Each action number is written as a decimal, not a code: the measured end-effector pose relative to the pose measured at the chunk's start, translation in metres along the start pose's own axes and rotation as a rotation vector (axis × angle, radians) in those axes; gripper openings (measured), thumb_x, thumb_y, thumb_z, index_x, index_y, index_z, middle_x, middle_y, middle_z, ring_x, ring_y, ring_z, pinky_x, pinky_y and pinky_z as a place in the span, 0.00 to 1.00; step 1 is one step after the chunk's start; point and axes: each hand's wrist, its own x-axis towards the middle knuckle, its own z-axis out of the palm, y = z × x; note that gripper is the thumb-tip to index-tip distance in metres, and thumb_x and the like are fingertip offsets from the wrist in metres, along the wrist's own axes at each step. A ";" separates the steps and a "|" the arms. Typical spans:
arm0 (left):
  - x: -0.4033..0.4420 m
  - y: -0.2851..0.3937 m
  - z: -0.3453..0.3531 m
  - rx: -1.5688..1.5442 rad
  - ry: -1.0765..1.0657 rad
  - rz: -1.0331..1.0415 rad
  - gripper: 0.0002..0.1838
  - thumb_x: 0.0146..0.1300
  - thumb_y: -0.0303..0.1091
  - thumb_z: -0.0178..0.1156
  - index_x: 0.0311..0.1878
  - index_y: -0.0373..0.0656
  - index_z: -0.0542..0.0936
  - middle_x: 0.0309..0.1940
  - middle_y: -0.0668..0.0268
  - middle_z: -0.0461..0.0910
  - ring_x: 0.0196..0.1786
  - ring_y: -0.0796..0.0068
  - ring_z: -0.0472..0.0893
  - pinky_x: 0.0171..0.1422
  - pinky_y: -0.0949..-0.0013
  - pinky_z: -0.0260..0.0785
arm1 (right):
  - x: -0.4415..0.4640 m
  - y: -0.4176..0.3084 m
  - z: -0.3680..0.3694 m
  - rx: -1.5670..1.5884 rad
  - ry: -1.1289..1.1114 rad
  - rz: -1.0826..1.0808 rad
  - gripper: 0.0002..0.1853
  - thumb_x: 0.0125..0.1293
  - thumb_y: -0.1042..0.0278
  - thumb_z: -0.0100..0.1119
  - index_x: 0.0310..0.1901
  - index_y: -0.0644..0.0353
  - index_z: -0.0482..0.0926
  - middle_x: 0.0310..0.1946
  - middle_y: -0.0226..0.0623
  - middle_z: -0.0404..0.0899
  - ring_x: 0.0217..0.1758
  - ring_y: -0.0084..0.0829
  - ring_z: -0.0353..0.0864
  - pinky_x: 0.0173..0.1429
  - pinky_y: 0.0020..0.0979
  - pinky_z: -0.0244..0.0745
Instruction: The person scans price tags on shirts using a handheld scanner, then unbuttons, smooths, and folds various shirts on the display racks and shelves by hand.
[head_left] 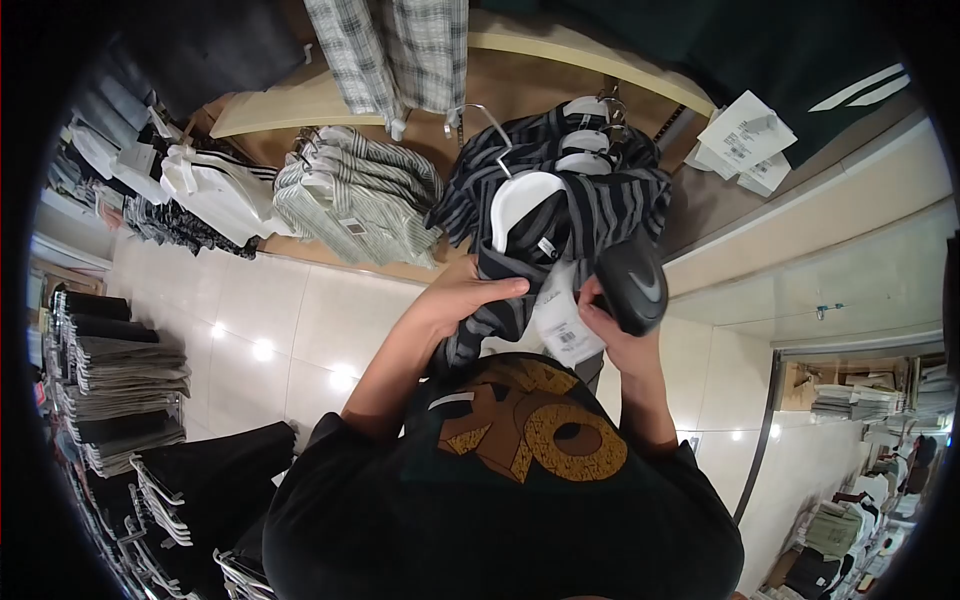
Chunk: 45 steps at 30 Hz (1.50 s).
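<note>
At your far left, a row of dark and grey trousers [125,360] hangs above the pale floor [300,300]. Next, below the left end of the wooden shelf [590,55], you have white shirts [215,190], then pale striped shirts [350,195], with a plaid garment [395,60] hanging across the shelf's front edge. Your left hand [455,297] is closed on the dark striped shirt [590,215], thumb over the cloth near its collar. That shirt is in front of you, below the middle of the shelf, on a white hanger [525,205] whose metal hook points up and leftward. A white tag [565,320] lies between your hands, and your right hand [622,340] pinches its right edge. Just above that hand is a black device [632,287]; you cannot tell how it is gripped. Near the shelf's right end hang more white tags [748,135], beside a dark garment [830,70].
</note>
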 end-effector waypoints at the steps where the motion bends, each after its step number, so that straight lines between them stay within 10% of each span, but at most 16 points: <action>1: -0.002 -0.001 0.002 -0.003 0.003 -0.003 0.20 0.64 0.32 0.78 0.57 0.36 0.87 0.48 0.64 0.90 0.50 0.74 0.88 0.58 0.70 0.80 | -0.001 0.000 0.001 0.187 -0.056 -0.024 0.15 0.64 0.87 0.66 0.51 0.65 0.80 0.40 0.33 0.81 0.46 0.25 0.81 0.63 0.42 0.84; 3: -0.002 -0.001 0.006 -0.095 -0.032 -0.074 0.20 0.64 0.30 0.78 0.57 0.35 0.87 0.49 0.63 0.90 0.51 0.75 0.88 0.59 0.71 0.79 | 0.002 -0.002 -0.001 0.187 -0.055 -0.003 0.15 0.66 0.87 0.63 0.53 0.65 0.79 0.40 0.33 0.79 0.45 0.26 0.82 0.67 0.51 0.85; 11: -0.024 0.006 0.004 -0.088 0.025 -0.045 0.17 0.65 0.28 0.76 0.56 0.34 0.87 0.49 0.62 0.91 0.49 0.75 0.88 0.57 0.71 0.79 | -0.022 0.085 -0.030 -0.315 0.223 0.013 0.14 0.68 0.84 0.70 0.53 0.67 0.81 0.42 0.31 0.83 0.50 0.28 0.87 0.59 0.36 0.85; 17: -0.045 0.039 0.021 -0.020 0.042 0.053 0.18 0.66 0.27 0.74 0.57 0.30 0.84 0.49 0.59 0.90 0.49 0.73 0.88 0.57 0.68 0.80 | -0.021 0.128 -0.030 -0.517 0.303 -0.247 0.30 0.52 0.74 0.87 0.56 0.66 0.82 0.46 0.37 0.90 0.47 0.27 0.89 0.54 0.31 0.82; 21: -0.050 0.046 0.025 -0.044 -0.019 0.026 0.21 0.68 0.31 0.74 0.61 0.32 0.83 0.52 0.61 0.89 0.52 0.74 0.87 0.60 0.69 0.79 | 0.005 0.089 0.002 -0.572 0.309 -0.705 0.43 0.47 0.66 0.90 0.63 0.68 0.76 0.57 0.43 0.81 0.52 0.35 0.85 0.58 0.34 0.80; 29: -0.058 0.050 0.041 -0.228 -0.001 0.023 0.26 0.69 0.30 0.73 0.67 0.32 0.78 0.55 0.60 0.87 0.55 0.73 0.86 0.61 0.67 0.79 | 0.009 0.123 -0.001 -0.740 0.279 -0.716 0.44 0.52 0.53 0.82 0.65 0.71 0.74 0.66 0.51 0.69 0.74 0.42 0.67 0.75 0.42 0.65; 35: -0.071 0.066 0.028 -0.191 0.083 0.152 0.23 0.69 0.29 0.72 0.64 0.31 0.81 0.54 0.59 0.88 0.55 0.72 0.86 0.63 0.66 0.79 | -0.004 0.070 -0.008 -0.498 0.174 -0.365 0.22 0.66 0.89 0.59 0.62 0.69 0.74 0.49 0.51 0.87 0.51 0.39 0.89 0.58 0.36 0.84; 41: -0.071 0.068 0.008 0.265 -0.033 0.284 0.20 0.69 0.27 0.73 0.60 0.29 0.83 0.51 0.61 0.90 0.53 0.76 0.85 0.61 0.70 0.77 | -0.006 0.002 -0.018 0.421 -0.054 0.081 0.23 0.61 0.87 0.66 0.56 0.62 0.72 0.40 0.39 0.84 0.44 0.29 0.86 0.51 0.33 0.82; 45: -0.059 0.048 0.024 0.374 -0.017 0.306 0.23 0.67 0.27 0.74 0.62 0.28 0.82 0.52 0.61 0.88 0.54 0.77 0.84 0.62 0.70 0.76 | -0.007 0.005 -0.002 0.123 -0.093 -0.141 0.24 0.61 0.90 0.66 0.56 0.62 0.72 0.39 0.35 0.82 0.44 0.28 0.84 0.50 0.29 0.79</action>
